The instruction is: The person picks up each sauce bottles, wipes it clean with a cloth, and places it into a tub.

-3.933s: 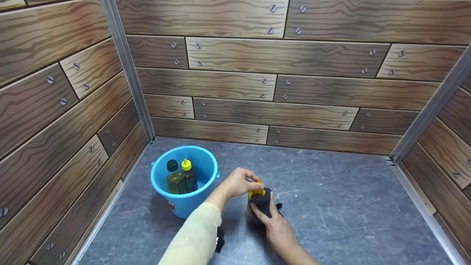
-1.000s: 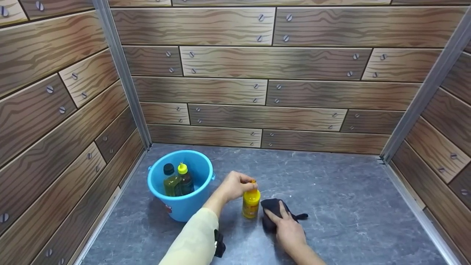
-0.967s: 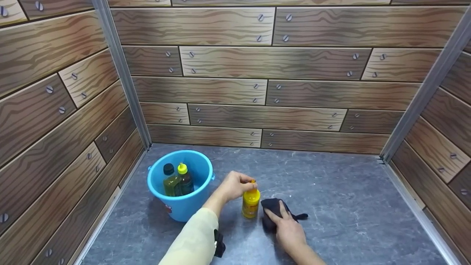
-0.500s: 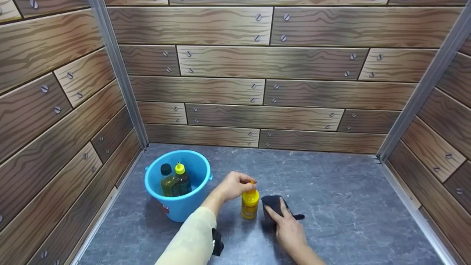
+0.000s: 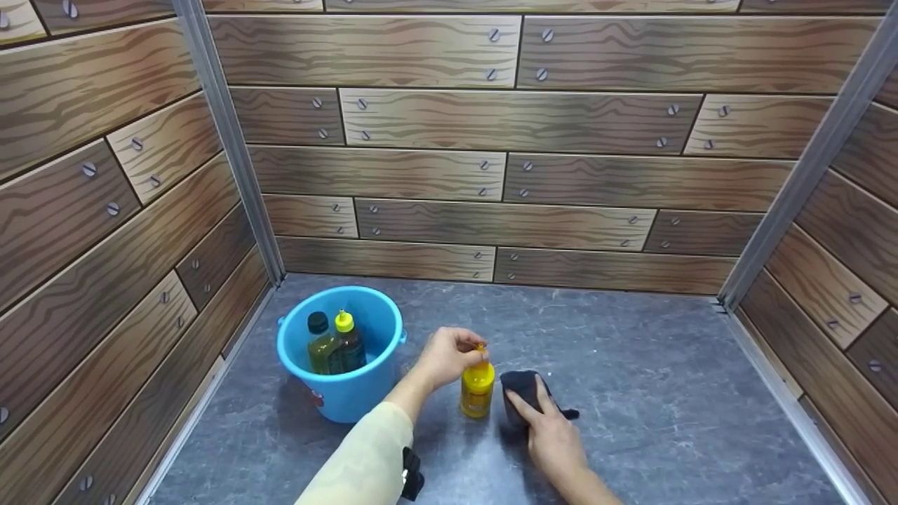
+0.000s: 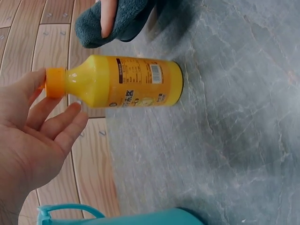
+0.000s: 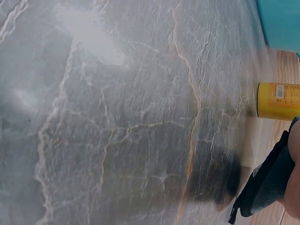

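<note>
A yellow bottle (image 5: 477,394) with printed label stands upright on the grey floor surface. By its orange cap (image 6: 55,80), my left hand (image 5: 446,358) pinches it between thumb and fingers; the other fingers spread beside the bottle's neck. To the right of the bottle, apart from it, my right hand (image 5: 555,442) grips a dark fuzzy cloth (image 5: 519,388) bunched in its fingers, a small loop trailing off to the right. The cloth (image 6: 88,29) looks dark teal in the left wrist view. Most of the right hand lies outside the right wrist view, where bottle and cloth show at the edge.
Left of the hands stands a blue bucket (image 5: 340,396). Inside it are a black-capped bottle (image 5: 321,351) and a yellow-capped bottle (image 5: 349,351). Wood-patterned walls (image 5: 435,175) with metal corner strips enclose the marbled grey surface (image 5: 652,365).
About four seconds ago the cloth was against the yellow bottle; my right hand has since drawn it off to the right. Over the last second both hands have barely moved.
</note>
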Available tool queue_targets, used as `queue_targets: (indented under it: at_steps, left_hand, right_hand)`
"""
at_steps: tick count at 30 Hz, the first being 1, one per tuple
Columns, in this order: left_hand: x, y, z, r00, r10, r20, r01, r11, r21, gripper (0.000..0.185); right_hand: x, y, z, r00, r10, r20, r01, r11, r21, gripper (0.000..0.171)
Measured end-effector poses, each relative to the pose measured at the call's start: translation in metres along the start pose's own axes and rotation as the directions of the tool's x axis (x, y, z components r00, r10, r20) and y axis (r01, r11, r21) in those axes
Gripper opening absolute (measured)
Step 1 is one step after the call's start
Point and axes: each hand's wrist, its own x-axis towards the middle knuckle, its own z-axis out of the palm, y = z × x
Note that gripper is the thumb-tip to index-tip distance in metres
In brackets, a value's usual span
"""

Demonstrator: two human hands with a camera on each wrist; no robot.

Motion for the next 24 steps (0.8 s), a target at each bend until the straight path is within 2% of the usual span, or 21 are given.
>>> queue_targets:
  at_steps: [7, 10, 17, 24]
  left_hand:
    - [-0.0025, 0.0003, 0.0059, 0.995, -0.03, -0.093, 0.031, 0.999, 0.008, 0.014]
    - [-0.0024, 0.0011, 0.0067, 0.993, -0.041, -0.107, 0.043, 0.999, 0.015, 0.015]
    - [0.0002, 0.0018, 0.0032, 0.998, -0.04, -0.057, 0.039, 0.999, -0.015, 0.012]
    - [0.0025, -0.0009, -0.0028, 1.0, -0.029, -0.01, 0.029, 0.999, -0.033, 0.013]
  right_hand:
    - [-0.0007, -0.0004, -0.0008, 1.0, -0.003, -0.011, 0.003, 1.0, -0.009, 0.06]
    - [-0.0017, -0.0008, -0.0013, 1.0, -0.006, -0.022, 0.005, 1.0, -0.01, 0.06]
    - [-0.0026, -0.0011, -0.0032, 0.998, -0.036, -0.055, 0.035, 0.999, -0.007, 0.064]
    - [-0.005, -0.0021, -0.0033, 0.98, -0.154, -0.128, 0.157, 0.987, 0.015, 0.065]
